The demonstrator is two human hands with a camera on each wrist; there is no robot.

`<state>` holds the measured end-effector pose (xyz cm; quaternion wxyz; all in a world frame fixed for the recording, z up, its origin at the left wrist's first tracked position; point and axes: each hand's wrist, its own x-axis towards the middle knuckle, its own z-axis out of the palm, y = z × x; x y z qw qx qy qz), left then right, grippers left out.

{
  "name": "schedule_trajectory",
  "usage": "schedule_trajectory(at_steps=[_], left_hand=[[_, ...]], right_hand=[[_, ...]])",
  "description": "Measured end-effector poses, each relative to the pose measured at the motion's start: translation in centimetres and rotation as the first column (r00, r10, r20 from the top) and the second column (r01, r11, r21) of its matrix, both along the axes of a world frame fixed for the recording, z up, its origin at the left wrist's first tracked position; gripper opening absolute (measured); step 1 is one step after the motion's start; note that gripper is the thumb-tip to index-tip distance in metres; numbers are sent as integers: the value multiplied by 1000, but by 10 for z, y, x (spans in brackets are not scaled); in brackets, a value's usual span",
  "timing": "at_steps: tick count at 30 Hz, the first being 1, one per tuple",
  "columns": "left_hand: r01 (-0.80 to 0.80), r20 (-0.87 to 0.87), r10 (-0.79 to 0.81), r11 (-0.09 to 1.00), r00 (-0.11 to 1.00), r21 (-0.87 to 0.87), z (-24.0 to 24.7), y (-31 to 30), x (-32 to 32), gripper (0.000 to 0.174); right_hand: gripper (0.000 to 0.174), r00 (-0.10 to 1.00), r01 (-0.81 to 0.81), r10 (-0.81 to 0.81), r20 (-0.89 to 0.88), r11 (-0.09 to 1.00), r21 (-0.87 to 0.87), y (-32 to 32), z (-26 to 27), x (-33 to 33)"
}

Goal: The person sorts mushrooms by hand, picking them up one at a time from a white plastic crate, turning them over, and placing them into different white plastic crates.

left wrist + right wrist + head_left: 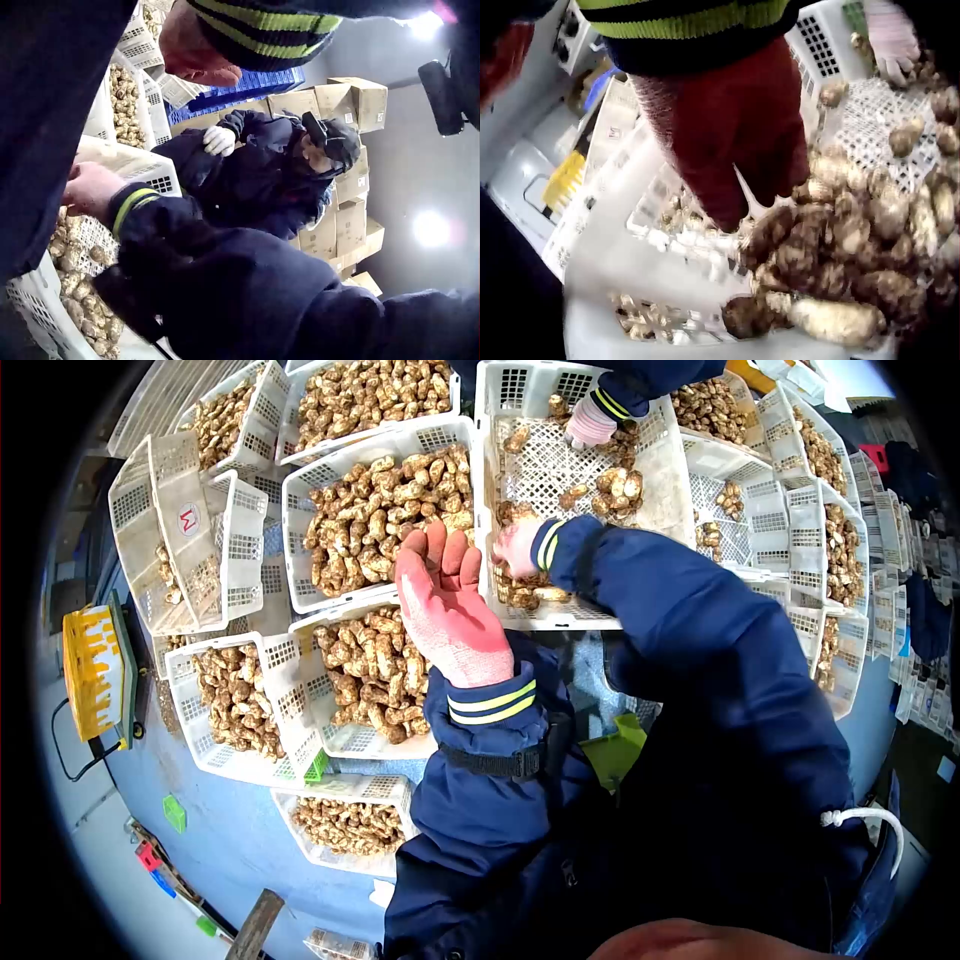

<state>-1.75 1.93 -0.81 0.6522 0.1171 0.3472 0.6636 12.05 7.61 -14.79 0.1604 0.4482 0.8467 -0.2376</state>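
My left hand (452, 610), in a pink-and-red coated glove, is held palm up with loosely bent fingers and nothing in it. It hovers over the edges of the crates left of the central white crate (665, 480). My right hand (517, 548) reaches into the near left corner of that crate. Close up, the red glove (731, 127) points down with its fingertips right at a pile of knobby brown-and-cream tubers (847, 232); I cannot tell whether it grips one. More tubers (618, 490) lie scattered over the crate's lattice floor.
Another person's gloved hand (590, 425) works at the far side of the same crate. Full crates of tubers (385, 520) stand to the left, more crates (840, 550) to the right. A yellow bin (95, 670) is far left. Cardboard boxes (352, 217) are stacked behind a person (262, 165).
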Motion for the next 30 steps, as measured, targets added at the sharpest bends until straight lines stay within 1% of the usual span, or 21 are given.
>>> schedule_trajectory(at_steps=[1,4,5,7,9,10,11,13,14,15,17,19,21,22,23,25,26,27,28,29,30], left_hand=[[5,5,-5,1000,1000,16,0,0,0,30],[51,76,-56,997,996,65,-2,2,0,29],[10,58,-10,1000,998,-2,9,1,6,28],[16,56,-15,1000,998,-9,8,0,6,27],[17,44,-17,1000,999,-3,7,1,5,27],[28,37,-28,1000,999,-5,7,0,4,27],[31,30,-30,999,999,-8,5,-2,4,27],[37,49,-37,999,998,-5,1,1,4,27],[34,48,-34,999,998,-3,2,2,5,27],[32,39,-32,999,999,-6,3,2,6,27],[54,-4,-54,998,999,35,0,0,6,35],[42,8,-42,999,999,26,-5,1,5,34],[37,6,-37,999,999,6,-1,1,3,31],[30,12,-29,999,999,-12,0,1,4,29],[29,18,-28,1000,999,-12,0,1,5,29],[51,-3,-51,998,999,43,-3,1,4,29],[74,9,-75,994,997,74,-7,2,2,29],[73,16,-74,994,997,79,-8,2,1,29],[66,26,-67,996,997,67,-9,1,0,29],[59,33,-60,997,998,54,-7,0,0,29],[50,16,-51,998,999,33,-5,0,1,28]], right_hand=[[32,990,-114,108,88,992,62,-4,-20,-4],[33,996,-72,62,69,986,152,-14,-19,10],[34,998,-33,28,60,996,79,-18,-12,13],[30,995,18,-32,96,989,147,-21,-5,7],[26,967,-128,95,235,984,128,-11,-6,-4],[19,974,-107,82,209,988,112,-9,-6,-4],[21,993,-88,78,92,989,115,-8,-12,-2],[23,996,-86,83,35,992,96,-12,-22,4],[28,984,-153,143,106,984,87,-15,-22,4],[33,996,-92,90,20,993,72,-19,-22,8],[30,996,-67,71,-47,994,92,-22,-29,12],[16,994,-108,110,-3,981,162,-20,-43,19],[22,994,36,-48,101,992,119,-19,-15,26],[31,980,199,-198,-35,979,33,-16,5,34],[39,950,299,-299,-89,954,-15,-18,33,45],[33,801,445,-540,-258,826,-346,-18,45,72],[29,553,489,-772,-314,606,-627,-27,42,84],[25,256,397,-933,-254,341,-852,-36,44,92],[19,293,340,-922,-253,347,-874,-43,47,101],[17,250,426,-966,-63,168,-889,-51,66,100],[17,288,411,-944,-160,273,-870,-56,58,103]])
